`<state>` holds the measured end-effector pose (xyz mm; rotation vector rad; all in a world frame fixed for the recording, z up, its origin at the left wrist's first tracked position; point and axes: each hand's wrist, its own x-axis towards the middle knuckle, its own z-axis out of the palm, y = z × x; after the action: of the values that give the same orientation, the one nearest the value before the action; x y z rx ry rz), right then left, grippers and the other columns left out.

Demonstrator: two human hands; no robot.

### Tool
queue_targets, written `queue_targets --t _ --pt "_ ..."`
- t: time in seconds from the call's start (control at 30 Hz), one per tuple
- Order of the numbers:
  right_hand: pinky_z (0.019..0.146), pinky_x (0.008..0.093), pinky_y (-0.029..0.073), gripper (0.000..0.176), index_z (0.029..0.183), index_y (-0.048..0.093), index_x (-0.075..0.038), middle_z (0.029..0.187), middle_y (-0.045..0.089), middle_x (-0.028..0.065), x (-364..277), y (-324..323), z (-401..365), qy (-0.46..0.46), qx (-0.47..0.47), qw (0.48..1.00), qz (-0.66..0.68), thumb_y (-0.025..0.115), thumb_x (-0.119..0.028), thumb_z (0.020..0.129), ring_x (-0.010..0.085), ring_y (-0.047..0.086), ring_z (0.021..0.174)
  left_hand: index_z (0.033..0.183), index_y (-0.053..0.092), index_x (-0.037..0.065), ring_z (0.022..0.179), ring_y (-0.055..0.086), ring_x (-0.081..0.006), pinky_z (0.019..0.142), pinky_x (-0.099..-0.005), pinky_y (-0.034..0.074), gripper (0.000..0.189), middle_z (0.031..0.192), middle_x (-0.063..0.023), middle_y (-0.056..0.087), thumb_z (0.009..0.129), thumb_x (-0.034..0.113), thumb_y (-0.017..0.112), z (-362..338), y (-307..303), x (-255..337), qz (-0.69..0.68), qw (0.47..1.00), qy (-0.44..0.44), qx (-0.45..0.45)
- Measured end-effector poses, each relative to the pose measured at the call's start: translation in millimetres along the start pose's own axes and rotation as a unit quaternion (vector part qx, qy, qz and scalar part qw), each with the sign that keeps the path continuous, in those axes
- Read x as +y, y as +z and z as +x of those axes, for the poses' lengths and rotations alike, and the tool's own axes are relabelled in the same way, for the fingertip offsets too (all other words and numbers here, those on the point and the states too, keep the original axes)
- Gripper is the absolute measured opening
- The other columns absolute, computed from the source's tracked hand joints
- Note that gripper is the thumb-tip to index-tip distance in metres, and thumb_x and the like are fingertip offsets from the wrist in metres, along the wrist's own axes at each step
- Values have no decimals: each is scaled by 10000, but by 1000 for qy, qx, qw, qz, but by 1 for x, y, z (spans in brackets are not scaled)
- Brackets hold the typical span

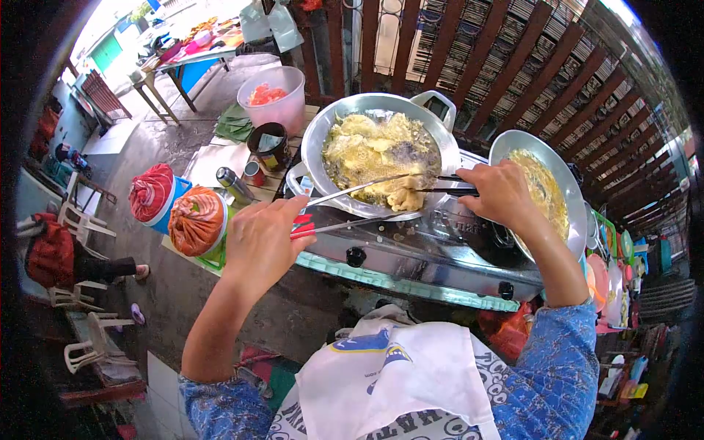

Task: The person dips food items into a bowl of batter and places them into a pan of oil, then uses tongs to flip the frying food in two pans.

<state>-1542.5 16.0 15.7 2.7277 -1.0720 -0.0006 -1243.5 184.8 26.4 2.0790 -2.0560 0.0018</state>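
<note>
My left hand (pixel 260 238) is closed around long metal tongs (pixel 352 189) with red grips; their two arms reach apart over the near rim of a large wok (pixel 312 139). In my right hand (pixel 499 191) are black tongs (pixel 451 191), whose tips meet a battered fritter (pixel 405 194) at the wok's right side. The upper arm of the metal tongs ends close to that fritter. More pale yellow fritters (pixel 381 139) bubble in the oil. Under my right forearm stands a second wok (pixel 568 191) with yellow frying food.
Both woks sit on a gas stove (pixel 433 242) with knobs in front. To the left are a thermos (pixel 233 185), a dark pail (pixel 269 150), a pink tub (pixel 271 95) and two cloth-topped containers (pixel 196 224). A slatted wooden fence (pixel 506 59) rises behind.
</note>
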Motion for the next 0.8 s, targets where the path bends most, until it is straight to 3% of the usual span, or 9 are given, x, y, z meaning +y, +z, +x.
queue_targets --t 0.03,0.17,0.23,0.37,0.57,0.67,0.8 --pt "640 407 467 292 883 613 -168 731 610 49 2 3 1 -17 19 1000 -12 667 -372 681 247 616 724 1066 589 88 847 603 -279 744 -383 455 492 920 -100 637 638 275 744 2 1 -1 -3 1000 15 -4" --pt "646 399 472 284 894 632 -174 756 628 59 4 -5 9 -7 -24 999 -22 658 -366 686 251 620 742 1056 603 80 824 612 -293 716 -388 464 476 900 -130 638 650 292 734 13 9 -2 -33 999 38 -17" --pt "706 389 447 368 1022 643 -205 822 642 55 8 -9 12 9 -32 999 12 664 -357 687 248 607 780 1060 603 80 819 613 -300 720 -393 464 482 886 -142 638 651 301 732 21 8 -1 -39 998 29 -44" --pt "705 393 446 382 1024 650 -215 882 650 57 14 -18 23 46 -98 994 -5 675 -365 674 257 607 810 1009 613 71 828 616 -296 720 -404 469 438 838 -130 645 673 336 710 30 8 -3 -33 997 30 -65" --pt "694 398 466 407 989 667 -231 841 652 99 47 -9 28 37 -97 993 59 667 -448 645 286 608 814 1068 613 92 839 610 -316 767 -400 460 544 861 -164 642 618 371 737 31 -3 -13 -44 994 -12 -104" --pt "682 397 438 430 997 668 -203 774 634 108 52 -6 30 42 -90 991 92 708 -416 626 282 590 769 1064 617 99 847 610 -314 773 -402 459 533 874 -158 644 625 380 728 38 -5 -4 -25 990 -15 -137" --pt "663 389 443 420 988 673 -206 753 630 107 54 -8 37 28 -83 992 89 708 -412 623 279 591 750 982 637 91 860 609 -295 751 -398 470 445 850 -140 644 653 383 709 55 12 -1 -6 994 31 -105"
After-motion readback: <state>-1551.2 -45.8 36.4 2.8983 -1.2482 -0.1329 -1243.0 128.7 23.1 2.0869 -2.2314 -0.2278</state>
